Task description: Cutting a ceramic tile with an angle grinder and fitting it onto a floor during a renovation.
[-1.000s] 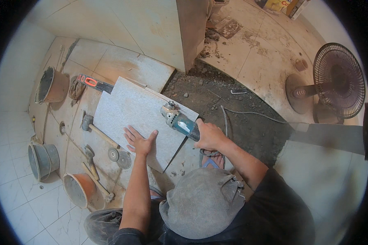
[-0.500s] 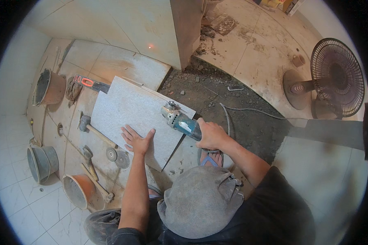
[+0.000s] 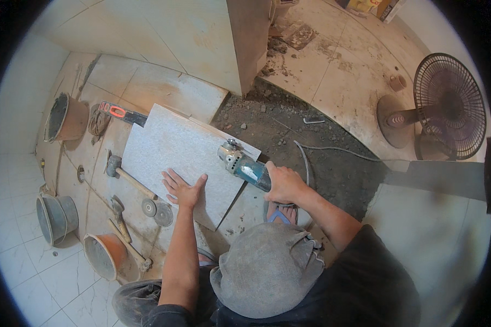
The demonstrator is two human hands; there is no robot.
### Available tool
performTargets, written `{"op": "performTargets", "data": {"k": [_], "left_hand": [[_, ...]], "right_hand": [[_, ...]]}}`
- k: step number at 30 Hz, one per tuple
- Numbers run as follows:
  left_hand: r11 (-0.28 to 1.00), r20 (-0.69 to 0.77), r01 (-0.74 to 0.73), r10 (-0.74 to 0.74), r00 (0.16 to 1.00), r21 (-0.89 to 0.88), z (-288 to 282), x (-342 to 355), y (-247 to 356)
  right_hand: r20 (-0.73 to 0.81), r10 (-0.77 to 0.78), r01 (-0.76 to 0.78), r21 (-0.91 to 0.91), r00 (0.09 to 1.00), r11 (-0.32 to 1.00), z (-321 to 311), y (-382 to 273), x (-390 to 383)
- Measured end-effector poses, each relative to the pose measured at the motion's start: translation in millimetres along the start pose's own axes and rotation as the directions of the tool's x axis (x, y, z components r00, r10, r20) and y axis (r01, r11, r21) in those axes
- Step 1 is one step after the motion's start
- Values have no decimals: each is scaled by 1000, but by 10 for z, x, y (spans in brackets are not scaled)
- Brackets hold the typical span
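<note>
My left hand (image 3: 182, 191) lies spread and flat on a light grey tile (image 3: 174, 147), its fingers apart. In my right hand (image 3: 283, 184) is the rear body of a blue angle grinder (image 3: 249, 169). The grinder's metal head sits at the tile's right edge, its disc seen nearly edge-on. Another slab shows beneath the tile, along its far side. Left of my left hand lie two round discs (image 3: 163, 214), side by side on the floor. A mallet (image 3: 132, 177) with a dark head and wooden handle rests against the tile's left edge.
Several buckets (image 3: 51, 219) stand at the left, near a trowel (image 3: 120, 218) and a hammer (image 3: 130, 245). A spirit level (image 3: 123, 111) lies beyond the tile. A grey cable (image 3: 338, 146) crosses the dug-out soil (image 3: 289, 131). A fan (image 3: 450, 106) stands at the right.
The grinder has shifted slightly right and nearer to me with my right hand. An orange spark by the far wall is gone. My left hand stays in place on the tile.
</note>
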State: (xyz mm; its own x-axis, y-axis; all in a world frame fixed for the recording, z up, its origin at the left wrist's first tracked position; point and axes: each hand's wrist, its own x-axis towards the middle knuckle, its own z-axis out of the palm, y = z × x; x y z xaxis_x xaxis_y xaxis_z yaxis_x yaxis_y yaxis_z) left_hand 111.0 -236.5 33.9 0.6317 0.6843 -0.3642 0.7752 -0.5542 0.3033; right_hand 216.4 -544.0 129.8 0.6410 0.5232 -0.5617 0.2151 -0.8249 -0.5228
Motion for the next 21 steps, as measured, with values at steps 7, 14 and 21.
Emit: {"op": "performTargets", "data": {"k": [7, 14, 21], "left_hand": [[1000, 9, -2, 3, 1000, -19, 15, 9, 20], [1000, 14, 0, 1, 1000, -14, 5, -2, 38], [1000, 12, -3, 3, 1000, 6, 10, 18, 25]], "right_hand": [[-7, 5, -5, 10, 1000, 1000, -3, -105, 117], [-25, -5, 5, 3, 1000, 1000, 8, -88, 127], [-33, 12, -12, 1, 999, 1000, 11, 35, -10]]}}
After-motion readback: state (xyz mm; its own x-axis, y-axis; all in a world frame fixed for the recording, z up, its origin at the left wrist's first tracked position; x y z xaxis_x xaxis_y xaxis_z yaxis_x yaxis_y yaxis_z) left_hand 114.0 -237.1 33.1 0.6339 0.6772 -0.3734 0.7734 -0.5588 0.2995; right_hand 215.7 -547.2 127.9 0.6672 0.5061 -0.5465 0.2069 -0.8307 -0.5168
